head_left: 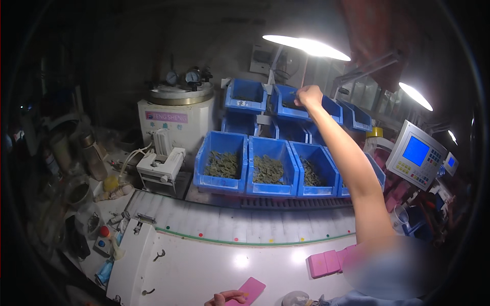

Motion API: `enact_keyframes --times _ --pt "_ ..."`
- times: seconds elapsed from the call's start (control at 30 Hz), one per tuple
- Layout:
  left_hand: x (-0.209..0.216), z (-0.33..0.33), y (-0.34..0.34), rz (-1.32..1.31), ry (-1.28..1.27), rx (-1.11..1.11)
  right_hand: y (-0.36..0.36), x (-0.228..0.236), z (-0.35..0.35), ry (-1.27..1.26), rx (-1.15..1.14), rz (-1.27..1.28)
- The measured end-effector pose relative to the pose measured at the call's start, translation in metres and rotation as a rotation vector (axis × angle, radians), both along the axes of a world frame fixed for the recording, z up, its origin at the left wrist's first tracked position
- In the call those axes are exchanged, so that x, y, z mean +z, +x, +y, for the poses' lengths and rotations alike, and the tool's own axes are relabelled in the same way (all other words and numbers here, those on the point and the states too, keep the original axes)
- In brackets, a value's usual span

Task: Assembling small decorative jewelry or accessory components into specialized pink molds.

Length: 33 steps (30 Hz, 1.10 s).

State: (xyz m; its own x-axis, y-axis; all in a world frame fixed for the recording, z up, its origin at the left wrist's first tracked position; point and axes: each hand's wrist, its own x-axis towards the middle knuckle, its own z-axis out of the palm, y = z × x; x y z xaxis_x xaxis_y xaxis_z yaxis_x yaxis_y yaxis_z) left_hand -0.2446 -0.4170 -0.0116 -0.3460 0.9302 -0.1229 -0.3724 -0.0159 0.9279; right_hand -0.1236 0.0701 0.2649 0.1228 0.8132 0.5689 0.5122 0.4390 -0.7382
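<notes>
Upper blue bin (293, 102), rigid plastic and likely light, has the right hand (309, 96) fisted at its rim; left hand (224, 298) rests loosely curled on a pink card (250, 289).

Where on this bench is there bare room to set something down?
The white worktop lies bare between the pink card under the left hand and the pink blocks. The ribbed strip before the blue bins is bare too. The left edge is crowded with bottles and small clutter.
</notes>
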Motion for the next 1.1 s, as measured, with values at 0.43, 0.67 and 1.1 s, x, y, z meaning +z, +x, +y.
enact_keyframes --times 0.43,0.67,1.1 --pt "0.015 0.005 -0.001 -0.594 -0.280 -0.154 0.018 -0.152 -0.376 -0.011 1.226 -0.583" --pt "0.036 -0.038 0.019 -0.441 -0.052 -0.312 0.028 -0.199 -0.443 0.055 1.030 -0.282" --pt "0.002 -0.131 0.053 -0.108 0.000 -0.236 0.028 -0.268 -0.509 -1.270 1.104 0.282"
